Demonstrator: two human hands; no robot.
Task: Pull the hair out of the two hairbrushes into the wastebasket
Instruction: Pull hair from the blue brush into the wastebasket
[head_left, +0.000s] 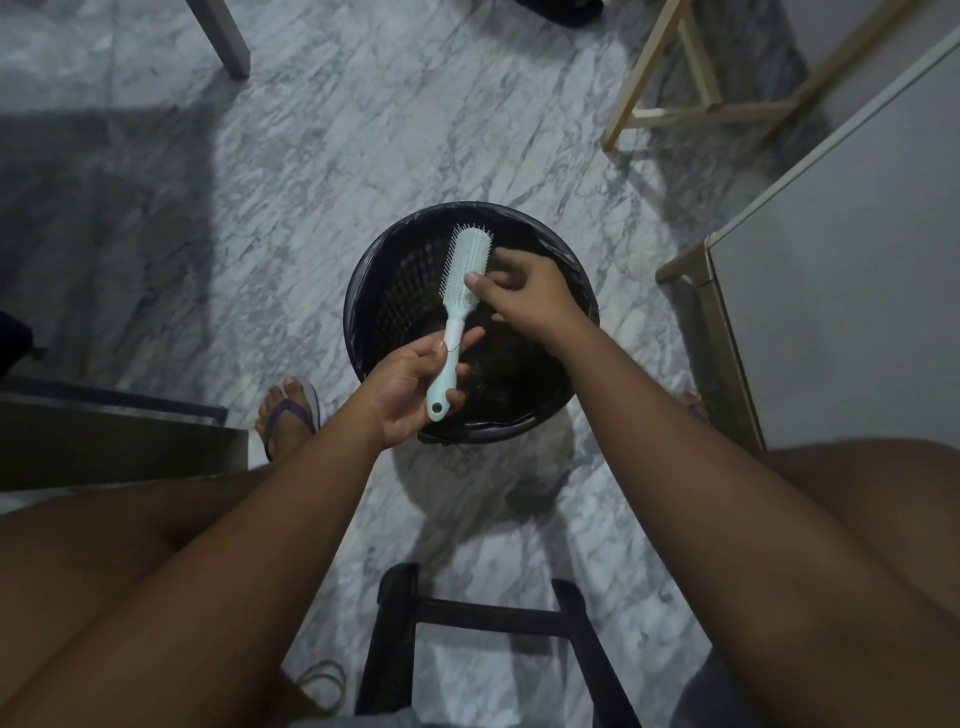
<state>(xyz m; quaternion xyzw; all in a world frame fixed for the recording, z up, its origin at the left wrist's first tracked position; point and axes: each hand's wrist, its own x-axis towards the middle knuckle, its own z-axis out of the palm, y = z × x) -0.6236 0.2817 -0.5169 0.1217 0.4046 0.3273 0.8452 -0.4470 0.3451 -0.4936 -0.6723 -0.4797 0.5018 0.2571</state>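
Your left hand (410, 384) holds the pale green hairbrush (460, 312) by its handle, head over the wastebasket (363, 312). Your right hand (524, 296) pinches at the bristles; hair unresolved. Keep the brush above the opening and draw strands along the bristles.

hairbrush (464, 280): mint | wastebasket (384, 291): black lattice | floor (311, 156): grey-veined marble

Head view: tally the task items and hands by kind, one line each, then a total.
Hairbrush: 1, pale mint, held over the bin
Wastebasket: 1, black
Hands: 2, left hand on the handle, right hand at the bristles
Total: 4
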